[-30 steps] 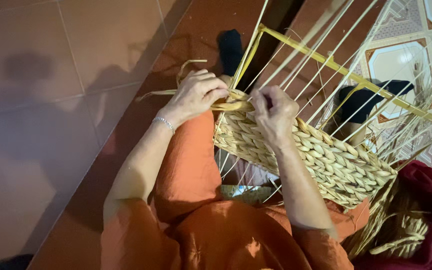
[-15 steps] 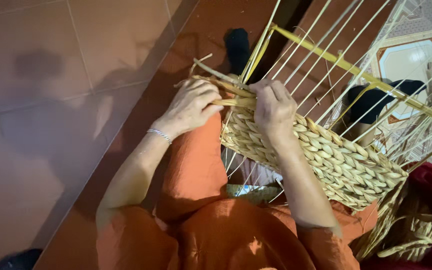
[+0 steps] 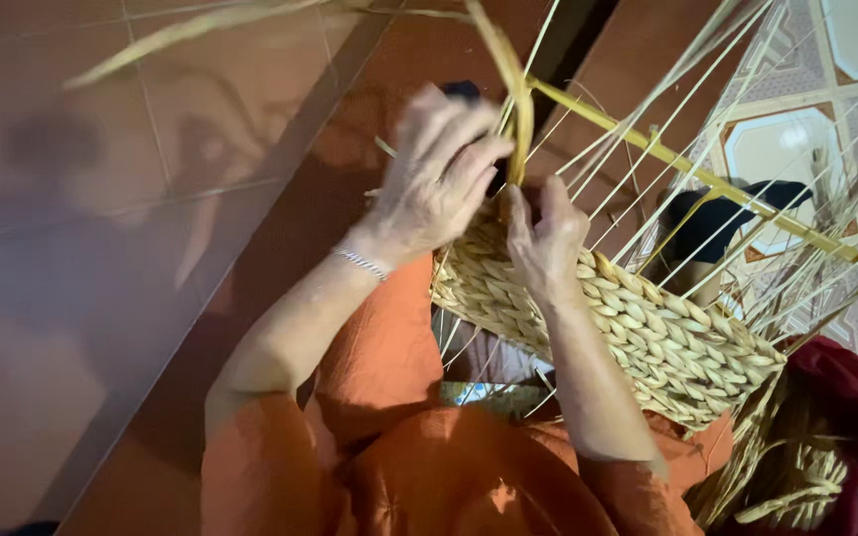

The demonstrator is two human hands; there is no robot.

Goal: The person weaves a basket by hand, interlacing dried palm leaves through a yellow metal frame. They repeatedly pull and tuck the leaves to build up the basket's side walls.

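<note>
A half-woven straw basket (image 3: 638, 328) rests on my lap, with thin upright strands and a yellow frame bar (image 3: 707, 179) rising from it. My left hand (image 3: 439, 174) pinches a flat straw strand (image 3: 513, 99) at the basket's left corner and lifts it upward. My right hand (image 3: 548, 238) presses on the woven rim right beside it, fingers closed on the same strand's base. A silver bracelet (image 3: 361, 263) sits on my left wrist.
Orange clothing (image 3: 429, 467) covers my lap. Loose dried straw (image 3: 786, 476) lies on a dark red cloth (image 3: 856, 427) at the lower right. Brown floor tiles (image 3: 101, 248) spread left; patterned tiles (image 3: 806, 129) and a dark object (image 3: 717, 218) lie behind the basket.
My left hand has risen from the basket corner, pulling the straw strand up and toward the camera. My right hand stayed on the rim.
</note>
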